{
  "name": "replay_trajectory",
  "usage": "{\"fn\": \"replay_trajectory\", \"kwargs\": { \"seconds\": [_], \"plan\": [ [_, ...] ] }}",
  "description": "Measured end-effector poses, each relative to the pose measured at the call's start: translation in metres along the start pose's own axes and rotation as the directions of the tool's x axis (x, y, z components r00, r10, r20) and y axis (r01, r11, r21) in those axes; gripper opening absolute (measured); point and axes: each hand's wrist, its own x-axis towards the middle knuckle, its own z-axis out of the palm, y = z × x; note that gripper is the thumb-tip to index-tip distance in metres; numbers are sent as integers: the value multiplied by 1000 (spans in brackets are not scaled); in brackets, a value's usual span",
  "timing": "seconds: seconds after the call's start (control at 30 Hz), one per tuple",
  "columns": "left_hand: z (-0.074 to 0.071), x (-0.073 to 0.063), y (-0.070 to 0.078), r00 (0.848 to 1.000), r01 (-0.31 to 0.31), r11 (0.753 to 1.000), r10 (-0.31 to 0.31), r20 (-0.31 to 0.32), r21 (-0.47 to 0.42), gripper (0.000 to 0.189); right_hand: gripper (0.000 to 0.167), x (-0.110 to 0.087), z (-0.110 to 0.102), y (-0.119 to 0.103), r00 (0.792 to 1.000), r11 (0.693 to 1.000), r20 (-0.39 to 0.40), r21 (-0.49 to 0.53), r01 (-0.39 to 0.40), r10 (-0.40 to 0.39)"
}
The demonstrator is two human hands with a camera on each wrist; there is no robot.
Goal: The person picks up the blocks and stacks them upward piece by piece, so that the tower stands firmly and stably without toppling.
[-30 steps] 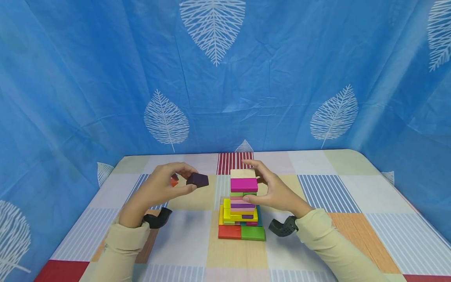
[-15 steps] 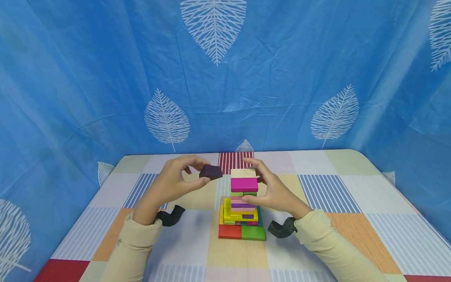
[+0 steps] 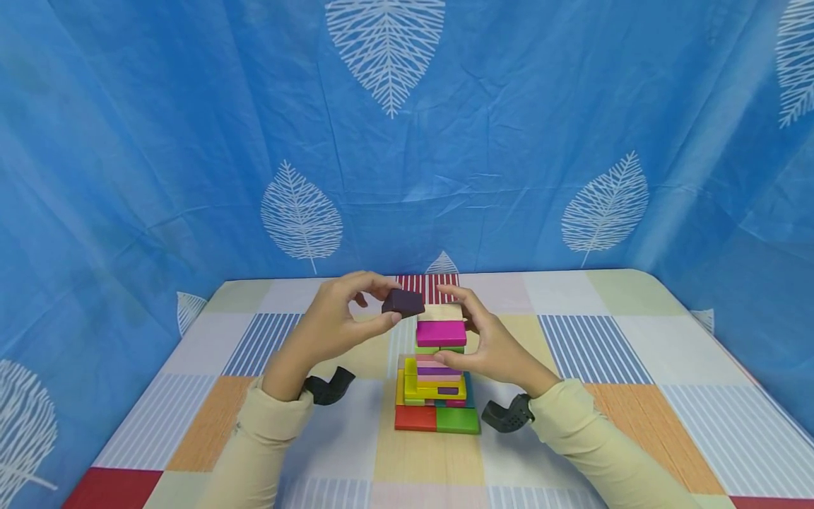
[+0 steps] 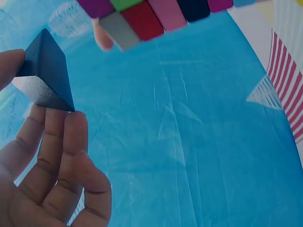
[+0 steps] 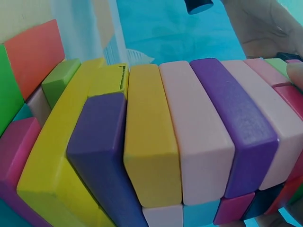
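Observation:
My left hand (image 3: 332, 318) pinches a dark purple block (image 3: 403, 302) between thumb and fingers, beside the top of a tower of coloured blocks (image 3: 441, 334). In the left wrist view, the dark block (image 4: 53, 71) has slanted faces and a sharp corner. My right hand (image 3: 488, 346) holds the tower's upper part, thumb at the front and fingers behind. A pale wooden block (image 3: 444, 312) tops the tower, above a magenta one. Yellow, pink and purple block layers (image 5: 241, 127) fill the right wrist view, with fingertips at its right edge.
Flat red (image 3: 415, 418) and green (image 3: 458, 420) blocks lie at the tower's foot. A patchwork tablecloth (image 3: 331, 452) covers the table, and a blue curtain (image 3: 483, 141) with white leaves hangs behind it. Each wrist wears a black mount (image 3: 331, 387).
My left hand has carried the dark block right and slightly up, from left of the tower to beside its top. The right hand and the tower have stayed almost still.

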Motion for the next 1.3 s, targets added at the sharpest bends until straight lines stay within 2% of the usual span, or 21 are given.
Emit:
{"fn": "replay_trajectory", "kwargs": {
  "seconds": [0.17, 0.37, 0.53, 0.67, 1.17, 1.3],
  "plan": [
    [11, 10, 3, 998, -26, 999, 27, 49, -20, 35, 94, 0, -1, 0, 1000, 1000, 2, -3, 4, -4],
    [24, 20, 3, 991, -11, 998, 18, 129, -56, 38, 102, 0, -6, 1, 998, 997, 55, 71, -19, 15],
    [30, 25, 3, 986, 11, 998, -1, 169, -57, 40, 105, 0, -14, 5, 997, 990, 81, 137, -30, 19],
    [34, 28, 3, 980, 37, 998, -27, 197, -47, 40, 106, 0, -17, 7, 995, 988, 96, 151, -26, 11],
    [41, 32, 0, 978, 6, 1000, -2, 207, -19, 38, 102, 0, -20, 6, 989, 988, 147, 150, -29, 7],
    [37, 30, 0, 978, 40, 999, -33, 207, -32, 46, 102, 0, -22, 7, 987, 989, 158, 143, -42, 19]
  ]
}}
